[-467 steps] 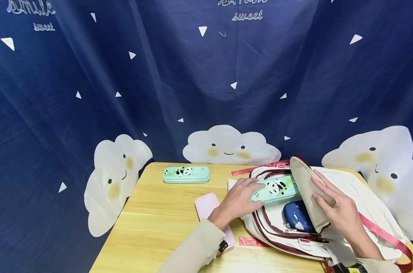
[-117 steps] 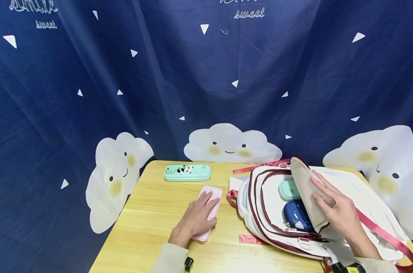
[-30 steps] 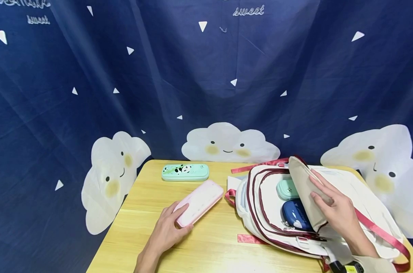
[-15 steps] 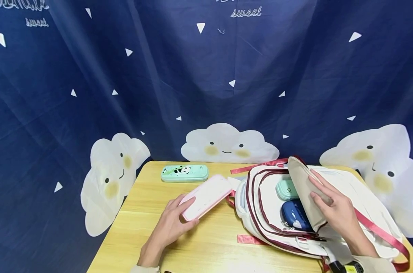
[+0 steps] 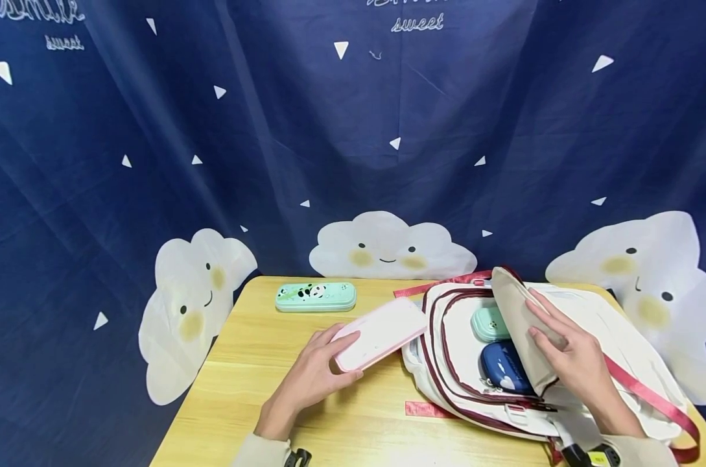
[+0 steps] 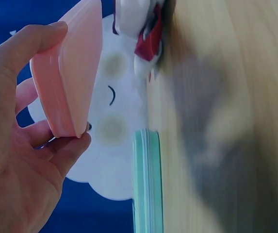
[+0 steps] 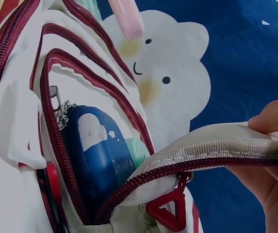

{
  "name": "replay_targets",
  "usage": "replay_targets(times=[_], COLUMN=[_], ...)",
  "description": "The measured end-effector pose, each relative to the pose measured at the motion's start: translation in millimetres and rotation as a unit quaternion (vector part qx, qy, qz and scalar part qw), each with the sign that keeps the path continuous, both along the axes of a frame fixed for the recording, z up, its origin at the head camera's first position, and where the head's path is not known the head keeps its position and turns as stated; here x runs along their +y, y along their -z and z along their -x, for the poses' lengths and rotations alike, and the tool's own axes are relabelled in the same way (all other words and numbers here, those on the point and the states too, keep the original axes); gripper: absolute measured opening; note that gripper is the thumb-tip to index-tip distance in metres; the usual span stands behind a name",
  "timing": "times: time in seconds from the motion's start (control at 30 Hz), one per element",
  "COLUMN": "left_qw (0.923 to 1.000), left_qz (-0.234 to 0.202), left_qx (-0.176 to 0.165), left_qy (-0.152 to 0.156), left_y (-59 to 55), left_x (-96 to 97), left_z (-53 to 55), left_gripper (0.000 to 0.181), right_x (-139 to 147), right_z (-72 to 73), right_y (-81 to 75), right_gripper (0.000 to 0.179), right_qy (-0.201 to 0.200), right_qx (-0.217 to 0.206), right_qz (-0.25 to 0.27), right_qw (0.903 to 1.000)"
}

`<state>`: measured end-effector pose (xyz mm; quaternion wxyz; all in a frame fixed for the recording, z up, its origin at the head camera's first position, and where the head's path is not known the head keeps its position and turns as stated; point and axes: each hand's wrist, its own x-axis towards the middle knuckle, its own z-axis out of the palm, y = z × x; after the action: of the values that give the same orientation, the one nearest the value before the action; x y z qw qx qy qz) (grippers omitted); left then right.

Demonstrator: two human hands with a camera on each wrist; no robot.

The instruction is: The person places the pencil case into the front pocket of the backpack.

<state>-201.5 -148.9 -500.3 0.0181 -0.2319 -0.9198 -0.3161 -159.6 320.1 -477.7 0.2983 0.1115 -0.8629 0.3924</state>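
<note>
My left hand [image 5: 312, 376] grips one end of a pink pencil case [image 5: 382, 334], thumb on one side and fingers on the other. In the left wrist view the case [image 6: 73, 73] is held up off the table. Its far end reaches the left edge of a white backpack [image 5: 598, 311] with dark red zips. My right hand [image 5: 580, 363] holds back the beige flap [image 5: 528, 334] of the front pocket, pinching its edge in the right wrist view. Inside the pocket lie a navy zipped case [image 7: 100, 150] and a mint case [image 5: 490, 324], the latter partly hidden by the flap.
A mint panda pencil case [image 5: 316, 297] lies at the back left of the wooden table [image 5: 236, 383]. Red straps [image 5: 431, 410] stick out from the backpack. Behind the table hangs a dark blue curtain [image 5: 353, 143] with clouds.
Earlier my left hand placed a mint panda case into the pocket, then took the pink case off the table. The pink case has since moved right to the backpack. My right hand stays put.
</note>
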Motion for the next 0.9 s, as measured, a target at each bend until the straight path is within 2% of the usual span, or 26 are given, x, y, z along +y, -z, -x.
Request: replay_targets(times=[0.17, 0.47, 0.9], left_qw=[0.9992, 0.9946, 0.9848], left_qz=[-0.009, 0.013, 0.047], left_qx=[-0.005, 0.008, -0.006], left_qy=[0.039, 0.102, 0.167], left_y=[-3.8, -4.7, -6.4], left_x=[15.6, 45.6, 87.4], left_z=[6.4, 16.6, 20.6], left_gripper=[0.073, 0.075, 0.073], right_x=[-0.1, 0.5, 0.6], right_z=[0.7, -0.3, -0.4], right_y=[-1.0, -2.5, -2.2], right_gripper=[0.060, 0.061, 0.060], right_qy=[-0.005, -0.003, -0.005], right_qx=[0.010, 0.013, 0.011], right_qz=[0.003, 0.001, 0.007], right_qw=[0.9999, 0.9999, 0.9999])
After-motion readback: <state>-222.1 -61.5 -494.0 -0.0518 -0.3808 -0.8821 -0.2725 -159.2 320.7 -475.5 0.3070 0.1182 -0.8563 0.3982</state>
